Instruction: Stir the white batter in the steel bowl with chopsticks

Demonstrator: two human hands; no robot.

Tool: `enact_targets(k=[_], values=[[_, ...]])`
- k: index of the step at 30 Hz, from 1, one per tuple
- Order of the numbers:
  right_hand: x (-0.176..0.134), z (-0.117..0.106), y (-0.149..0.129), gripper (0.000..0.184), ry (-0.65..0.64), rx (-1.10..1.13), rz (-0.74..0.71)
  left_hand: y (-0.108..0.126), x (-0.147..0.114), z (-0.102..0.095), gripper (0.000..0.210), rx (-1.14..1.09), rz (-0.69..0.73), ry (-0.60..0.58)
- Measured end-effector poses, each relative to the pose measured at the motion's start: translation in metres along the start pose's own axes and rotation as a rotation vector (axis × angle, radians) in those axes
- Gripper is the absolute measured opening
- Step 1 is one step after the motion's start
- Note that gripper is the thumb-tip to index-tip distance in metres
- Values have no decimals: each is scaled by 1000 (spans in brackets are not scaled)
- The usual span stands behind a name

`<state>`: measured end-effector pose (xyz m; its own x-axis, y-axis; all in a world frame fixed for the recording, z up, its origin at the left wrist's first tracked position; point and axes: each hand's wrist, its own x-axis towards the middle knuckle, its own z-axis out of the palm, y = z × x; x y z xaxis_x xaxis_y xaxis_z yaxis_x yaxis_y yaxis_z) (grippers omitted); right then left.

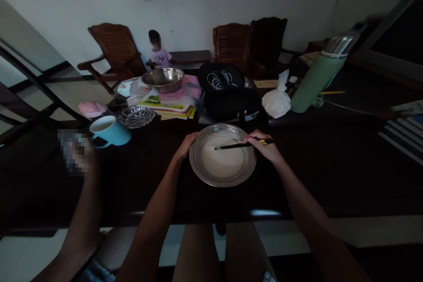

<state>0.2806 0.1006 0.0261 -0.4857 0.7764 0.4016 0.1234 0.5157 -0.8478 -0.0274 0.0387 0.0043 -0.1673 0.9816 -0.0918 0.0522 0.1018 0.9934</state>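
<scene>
A round metal bowl (195, 165) stands on the dark table in front of me, with a pale, milky mixture (223, 163) in it. My left hand (188, 144) is closed on the bowl's left rim, its fingers partly hidden behind the side. Over the right rim, my right hand (262, 143) grips black chopsticks (231, 146) with a gold band. They lie at a low slant across the bowl, tips at the mixture near its middle. Whether the tips dip below the surface, I cannot tell.
Behind the bowl are a black bag (228, 97), books (172, 110), a second metal bowl (163, 80) and a tied bag of white powder (277, 102). A green thermos (315, 81) stands right; a blue mug (114, 131) and another person's hand (79, 154) are left.
</scene>
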Motion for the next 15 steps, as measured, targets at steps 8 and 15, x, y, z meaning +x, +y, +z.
enact_targets(k=[8,15], values=[[-5,-12,-2,48,131,182,168,-4,1,-2,35,0,3,6],[-2,2,-5,40,-89,37,12,-8,5,-2,30,1,23,21]])
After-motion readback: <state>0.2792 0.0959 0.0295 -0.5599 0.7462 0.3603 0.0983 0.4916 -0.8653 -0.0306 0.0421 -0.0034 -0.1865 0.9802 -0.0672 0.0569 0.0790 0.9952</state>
